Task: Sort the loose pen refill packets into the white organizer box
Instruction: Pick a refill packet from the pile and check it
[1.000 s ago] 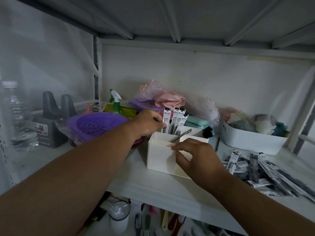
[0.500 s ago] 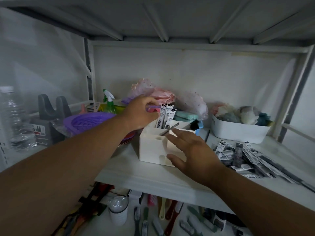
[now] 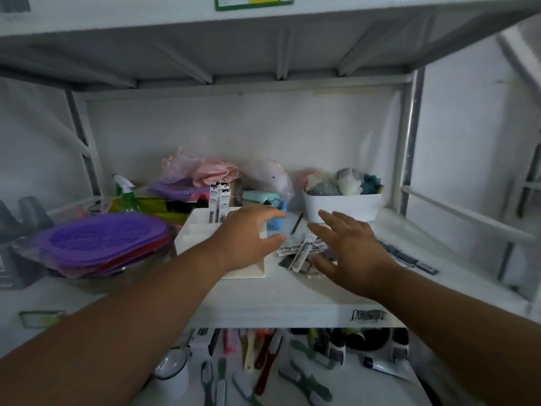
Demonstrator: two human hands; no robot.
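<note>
Here we log two refill packets [image 3: 219, 202] standing upright, long axis vertical, in the white organizer box [image 3: 193, 235] on a white shelf [image 3: 287, 291], left hand [image 3: 248, 235] and right hand [image 3: 348, 247] spread, gripping nothing.

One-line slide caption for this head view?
Both hands, left and right, reach open toward loose packets beside the white box.

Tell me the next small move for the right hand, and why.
Probably lower the right hand onto the loose packets and pinch a few. It hovers open just above that pile, both hands hold nothing, and the box beside it holds only a couple upright.
</note>
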